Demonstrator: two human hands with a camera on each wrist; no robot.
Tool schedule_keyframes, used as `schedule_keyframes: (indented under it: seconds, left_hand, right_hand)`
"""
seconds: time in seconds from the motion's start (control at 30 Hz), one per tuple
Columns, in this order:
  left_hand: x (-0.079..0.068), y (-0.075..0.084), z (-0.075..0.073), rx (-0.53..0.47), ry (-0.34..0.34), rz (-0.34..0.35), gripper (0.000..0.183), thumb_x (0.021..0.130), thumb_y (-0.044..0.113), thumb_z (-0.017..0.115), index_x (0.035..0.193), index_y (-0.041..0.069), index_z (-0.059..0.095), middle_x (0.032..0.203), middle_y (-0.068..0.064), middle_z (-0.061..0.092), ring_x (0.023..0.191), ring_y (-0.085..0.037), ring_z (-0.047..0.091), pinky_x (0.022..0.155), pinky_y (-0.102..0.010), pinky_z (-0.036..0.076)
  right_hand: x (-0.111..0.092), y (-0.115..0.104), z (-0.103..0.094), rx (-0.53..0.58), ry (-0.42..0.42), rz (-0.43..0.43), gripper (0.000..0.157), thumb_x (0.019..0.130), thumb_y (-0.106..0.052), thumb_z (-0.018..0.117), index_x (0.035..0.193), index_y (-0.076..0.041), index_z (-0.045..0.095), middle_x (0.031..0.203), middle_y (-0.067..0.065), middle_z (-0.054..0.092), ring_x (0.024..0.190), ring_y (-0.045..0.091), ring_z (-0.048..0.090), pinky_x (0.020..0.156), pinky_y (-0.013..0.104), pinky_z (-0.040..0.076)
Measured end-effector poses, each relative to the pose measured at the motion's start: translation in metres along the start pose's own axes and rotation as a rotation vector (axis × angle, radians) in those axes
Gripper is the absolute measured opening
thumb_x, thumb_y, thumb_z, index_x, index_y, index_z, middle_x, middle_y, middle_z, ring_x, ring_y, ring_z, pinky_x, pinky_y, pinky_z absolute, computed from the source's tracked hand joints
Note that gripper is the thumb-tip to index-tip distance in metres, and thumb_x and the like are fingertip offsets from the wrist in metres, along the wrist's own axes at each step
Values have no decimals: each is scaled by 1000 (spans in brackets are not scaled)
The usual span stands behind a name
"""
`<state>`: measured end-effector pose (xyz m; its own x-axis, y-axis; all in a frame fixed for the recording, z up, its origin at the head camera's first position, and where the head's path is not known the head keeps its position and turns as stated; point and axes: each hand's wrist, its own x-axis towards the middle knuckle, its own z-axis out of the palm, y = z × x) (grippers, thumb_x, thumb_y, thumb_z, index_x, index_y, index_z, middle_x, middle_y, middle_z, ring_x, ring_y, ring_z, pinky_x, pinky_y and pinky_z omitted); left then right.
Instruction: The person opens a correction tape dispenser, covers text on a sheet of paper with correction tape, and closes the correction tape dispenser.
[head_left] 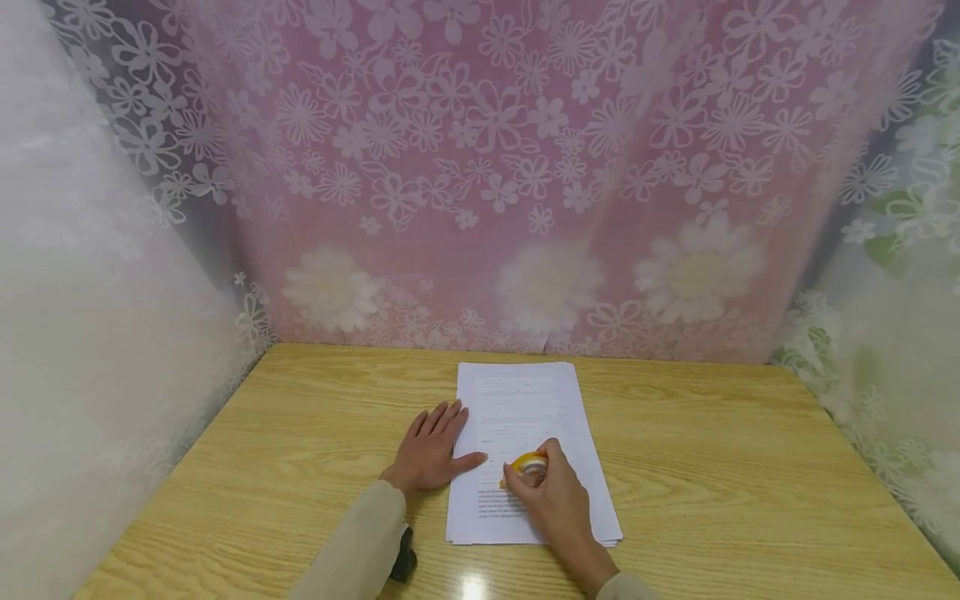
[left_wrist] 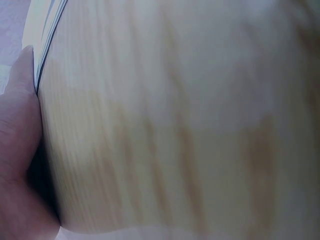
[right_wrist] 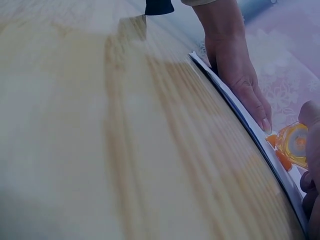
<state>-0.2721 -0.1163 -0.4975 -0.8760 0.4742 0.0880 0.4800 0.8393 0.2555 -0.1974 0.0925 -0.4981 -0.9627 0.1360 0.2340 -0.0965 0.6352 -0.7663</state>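
Observation:
A stack of white paper sheets [head_left: 525, 392] lies on the table, with dark printed lines low on the top sheet and fainter lines higher up. My left hand [head_left: 429, 450] rests along the stack's left edge, fingers extended and thumb on the page. Between the thumb and fingers of my right hand [head_left: 561, 498] is an orange correction tape dispenser [head_left: 531, 460], its tip down at the sheet just above the dark lines. In the right wrist view the dispenser's clear body [right_wrist: 291, 142] shows a reel inside. The left wrist view has the left thumb [left_wrist: 21, 75] against the sheets' edge.
The wood-grain table [head_left: 712, 450] extends on both sides of the stack. A pink flowered curtain [head_left: 480, 208] hangs along its back edge, with pale sheeting [head_left: 97, 350] at the left. A dark band [head_left: 403, 557] is at the left wrist.

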Motion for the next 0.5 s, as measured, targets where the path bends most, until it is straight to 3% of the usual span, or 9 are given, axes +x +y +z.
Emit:
schedule_keyframes:
  seconds: [0.5]
  left_hand:
    - [2, -5, 7, 11, 12, -4, 85, 90, 68, 42, 150, 9, 31, 155, -8, 25, 142, -28, 17, 113, -48, 12]
  right_hand:
    - [0, 4, -6, -18, -2, 12, 42, 79, -41, 76, 90, -14, 46, 76, -4, 58, 63, 12, 51, 51, 31, 44]
